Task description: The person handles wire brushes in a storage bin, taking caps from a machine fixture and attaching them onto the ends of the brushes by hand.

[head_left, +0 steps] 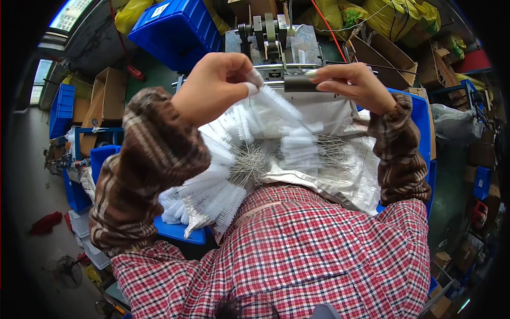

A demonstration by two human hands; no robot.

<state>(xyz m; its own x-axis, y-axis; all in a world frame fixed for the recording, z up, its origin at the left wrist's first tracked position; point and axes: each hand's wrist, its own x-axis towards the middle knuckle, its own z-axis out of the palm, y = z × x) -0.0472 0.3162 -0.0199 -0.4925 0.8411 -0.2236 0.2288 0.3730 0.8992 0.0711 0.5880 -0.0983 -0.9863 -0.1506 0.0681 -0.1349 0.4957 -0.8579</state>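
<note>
My left hand [217, 84] is closed in a pinch, with white coverings on its fingertips. From that pinch a white bristle brush [281, 105] slants down to the right, slightly blurred. My right hand [357, 86] holds nothing I can see; its fingers stretch leftward, parted, beside the dark cylinder [302, 83] on the machine's front bar. Below my hands lies a fanned pile of white bristle brushes [215, 183], their thin wire stems [248, 166] bunched in the middle. A second stack of brushes [298, 151] has its wire stems pointing right.
A small metal machine [270, 40] stands straight ahead. White sacking [361, 167] lies under the brushes, over a blue bin [422, 119]. A large blue crate [178, 34] is at the far left, cardboard boxes [380, 61] and yellow sacks [390, 21] at the far right.
</note>
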